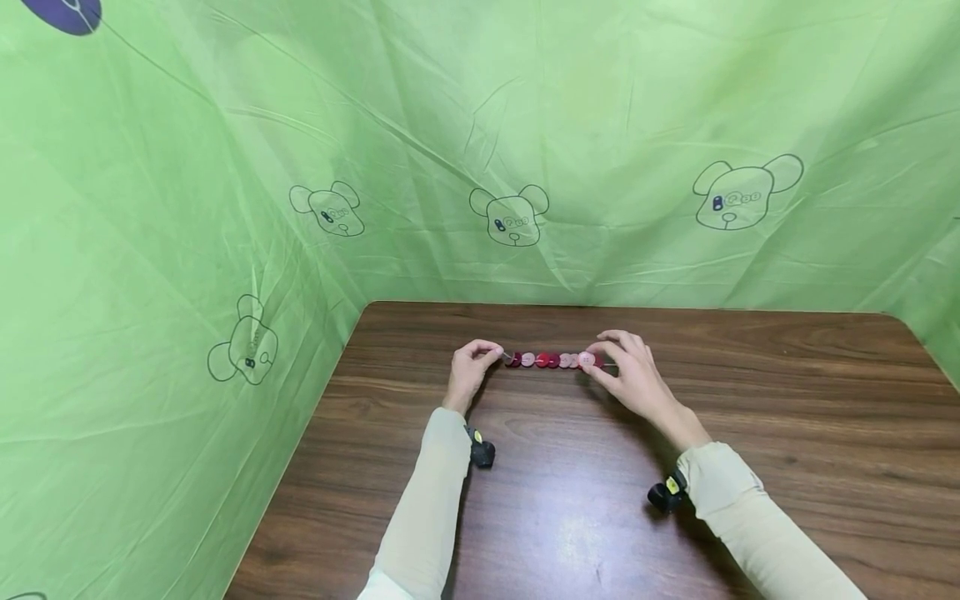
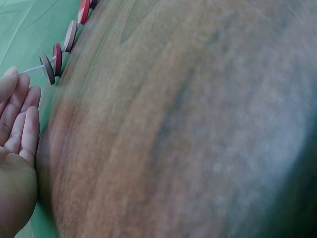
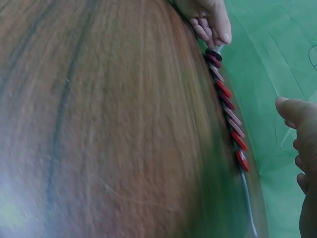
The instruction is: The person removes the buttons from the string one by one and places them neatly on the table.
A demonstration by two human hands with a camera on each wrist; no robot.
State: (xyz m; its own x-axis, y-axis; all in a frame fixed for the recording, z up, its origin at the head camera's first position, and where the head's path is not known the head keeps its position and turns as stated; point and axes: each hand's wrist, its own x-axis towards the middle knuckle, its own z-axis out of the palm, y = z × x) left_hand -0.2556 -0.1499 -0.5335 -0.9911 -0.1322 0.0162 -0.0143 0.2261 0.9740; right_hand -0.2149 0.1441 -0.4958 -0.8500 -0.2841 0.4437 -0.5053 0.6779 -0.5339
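Observation:
A row of flat round buttons (image 1: 553, 360), in maroon, red and pink, is threaded on a pale cord (image 3: 248, 203). My left hand (image 1: 472, 367) pinches the cord at the left end, beside a dark button (image 2: 47, 69); its other fingers lie loosely extended in the left wrist view. At the right end, my right hand (image 1: 637, 379) holds a larger pink button (image 1: 587, 359) between thumb and index finger, in front of the row's last red button (image 3: 242, 160). That pink button is hidden in the right wrist view. The cord runs on past the row.
Beneath the hands is a dark wood-grain table (image 1: 555, 467). A green curtain (image 1: 420, 150) with printed bear faces surrounds it at the back and sides. Small black cameras (image 1: 482, 452) are strapped to both wrists.

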